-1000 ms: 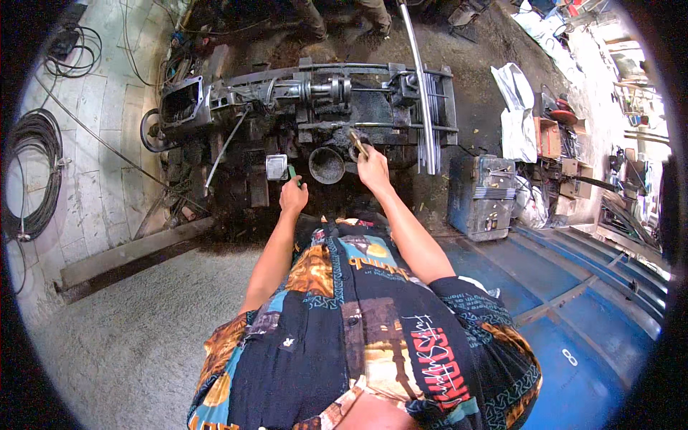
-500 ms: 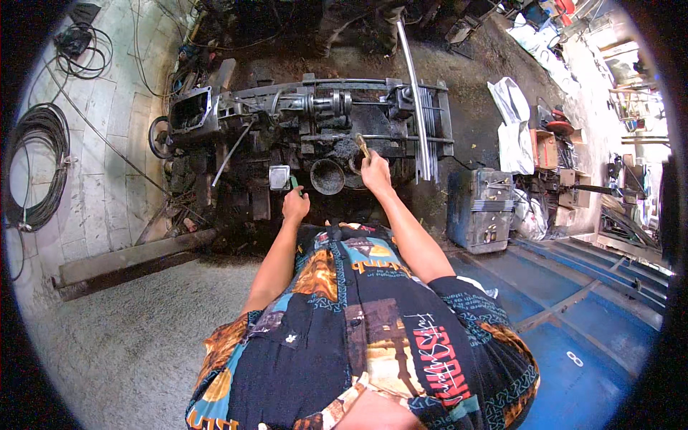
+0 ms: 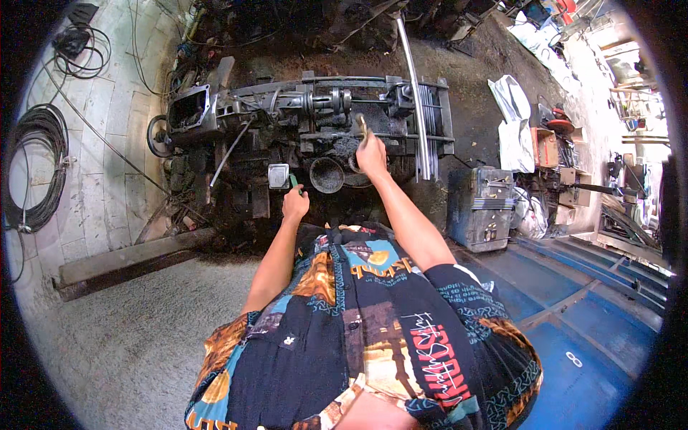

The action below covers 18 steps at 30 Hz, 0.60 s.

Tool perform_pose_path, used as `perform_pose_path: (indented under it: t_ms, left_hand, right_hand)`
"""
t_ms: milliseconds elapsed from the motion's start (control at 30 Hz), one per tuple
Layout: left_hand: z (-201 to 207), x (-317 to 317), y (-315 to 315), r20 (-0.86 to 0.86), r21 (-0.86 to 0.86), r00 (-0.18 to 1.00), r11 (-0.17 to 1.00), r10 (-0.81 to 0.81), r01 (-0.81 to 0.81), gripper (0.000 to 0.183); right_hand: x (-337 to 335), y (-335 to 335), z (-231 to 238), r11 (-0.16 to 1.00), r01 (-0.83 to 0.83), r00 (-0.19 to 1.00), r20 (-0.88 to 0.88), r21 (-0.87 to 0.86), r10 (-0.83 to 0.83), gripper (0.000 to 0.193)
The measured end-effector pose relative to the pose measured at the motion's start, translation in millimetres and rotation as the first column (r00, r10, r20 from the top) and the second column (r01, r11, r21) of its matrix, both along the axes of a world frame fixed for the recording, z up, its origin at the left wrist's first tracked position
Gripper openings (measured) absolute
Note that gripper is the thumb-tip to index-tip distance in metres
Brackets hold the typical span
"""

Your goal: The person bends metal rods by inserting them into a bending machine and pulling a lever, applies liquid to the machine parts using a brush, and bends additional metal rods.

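My right hand (image 3: 371,156) is closed around a brush (image 3: 363,127), whose tip reaches over the front rail of a dark, greasy machine (image 3: 326,107) that looks like a lathe. Closer to my body, my left hand (image 3: 294,204) grips a tool with a green handle (image 3: 294,182); its far end is too small to make out. Just beyond that handle sits a small squarish pale container (image 3: 278,175). A round metal bowl (image 3: 327,188) with dark grainy contents stands between my two hands, at the machine's near side.
A long shiny metal pipe (image 3: 414,93) crosses the machine's right end. A thin rod (image 3: 230,154) leans at its left. Right of it stands a grey metal box (image 3: 481,209), with a blue metal panel (image 3: 566,322) nearer. Coiled black cable (image 3: 37,165) hangs on the left wall.
My right hand has moved forward with the brush, farther over the machine. My left hand stays nearly in place. At the far edge, the legs of someone standing there no longer show clearly.
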<state>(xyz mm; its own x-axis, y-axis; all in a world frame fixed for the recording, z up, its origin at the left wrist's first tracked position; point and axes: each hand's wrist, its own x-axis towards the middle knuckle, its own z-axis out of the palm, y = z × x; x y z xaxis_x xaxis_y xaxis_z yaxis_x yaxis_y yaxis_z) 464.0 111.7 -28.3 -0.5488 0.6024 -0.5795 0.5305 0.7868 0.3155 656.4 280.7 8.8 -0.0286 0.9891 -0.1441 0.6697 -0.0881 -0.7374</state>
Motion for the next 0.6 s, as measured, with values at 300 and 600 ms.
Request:
perform_pose_path:
  t_ms: [300, 600]
  left_hand:
    - [12.7, 4.8, 6.8, 0.019, -0.079, 0.999, 0.996, -0.046, 0.047, 0.037]
    - [26.4, 4.9, 9.6, 0.032, -0.108, 0.998, 0.993, -0.045, 0.048, 0.036]
  right_hand:
    - [-16.9, 71.4, 17.2, 0.987, -0.087, 0.989, 0.110, -0.134, 0.102, 0.036]
    - [-14.7, 42.3, 17.7, 1.000, -0.003, 0.996, 0.088, -0.003, 0.003, 0.036]
